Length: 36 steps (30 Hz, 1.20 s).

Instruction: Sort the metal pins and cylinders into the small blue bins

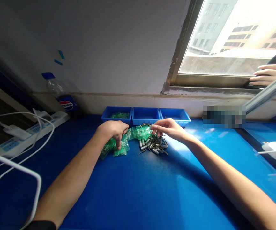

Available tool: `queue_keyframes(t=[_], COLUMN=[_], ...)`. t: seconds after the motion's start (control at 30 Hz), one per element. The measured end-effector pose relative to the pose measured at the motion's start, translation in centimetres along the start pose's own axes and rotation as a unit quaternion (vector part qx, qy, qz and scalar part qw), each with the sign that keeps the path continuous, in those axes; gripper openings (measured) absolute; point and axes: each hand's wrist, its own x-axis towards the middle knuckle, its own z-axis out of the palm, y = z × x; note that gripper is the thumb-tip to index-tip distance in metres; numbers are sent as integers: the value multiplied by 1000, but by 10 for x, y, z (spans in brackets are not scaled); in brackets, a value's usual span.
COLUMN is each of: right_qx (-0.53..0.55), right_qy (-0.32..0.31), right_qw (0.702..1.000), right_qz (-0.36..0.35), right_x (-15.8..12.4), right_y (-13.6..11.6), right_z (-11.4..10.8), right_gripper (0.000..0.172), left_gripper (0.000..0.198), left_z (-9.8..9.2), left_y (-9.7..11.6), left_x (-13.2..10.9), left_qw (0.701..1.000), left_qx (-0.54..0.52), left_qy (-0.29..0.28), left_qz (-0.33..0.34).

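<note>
Green bags (120,148) lie heaped mid-worktop (138,191), before three blue trays (145,115); metal parts (153,145) piled just beside, to right. Your left hand (112,131): fingers curled, clamped on green bags. Your right hand (168,127): fingers bunched over metal parts, grip unclear. Looks like picking step. Taking single part calls for fine pinch, bag held steady.

There are three blue trays (144,121), one bottle (61,95), one power strip (36,129) and one white charger (14,131). The green bags (121,147) make one heap and the small metal parts (155,145) another, each too many and too overlapped to count. Three hands show: the person's left hand (112,131) and right hand (167,127), plus one other person's hand (267,74)
</note>
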Motion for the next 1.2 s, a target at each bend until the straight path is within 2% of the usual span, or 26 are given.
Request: queue_keyframes(t=[0.1,0.23,0.33,0.47,0.7,0.9,1.2], right_qx=[0,2,-3,-7,-7,-11,-4], right_qy=[-2,-4,-4,-3,-10,-15,-18], right_qw=[1000,1000,1000,1000,1000,1000,1000], right_qz=[0,7,6,5,12,16,12], right_x=[1,2,1,0,0,2,0], right_y=[2,4,3,0,-1,2,0], right_z=[0,0,1,1,3,3,2], right_gripper=[43,44,44,44,45,46,42], left_gripper=[68,53,54,56,61,45,52], left_z=[0,0,1,1,-1,0,-6], left_y=[-3,-2,-1,0,2,-1,-2], left_x=[1,5,9,6,2,1,-9], left_qw=[999,999,997,994,998,997,991], left_qx=[-24,0,3,41,46,46,36], left_qy=[-18,27,57,96,52,62,129], left_qz=[-11,47,55,24,12,29,22])
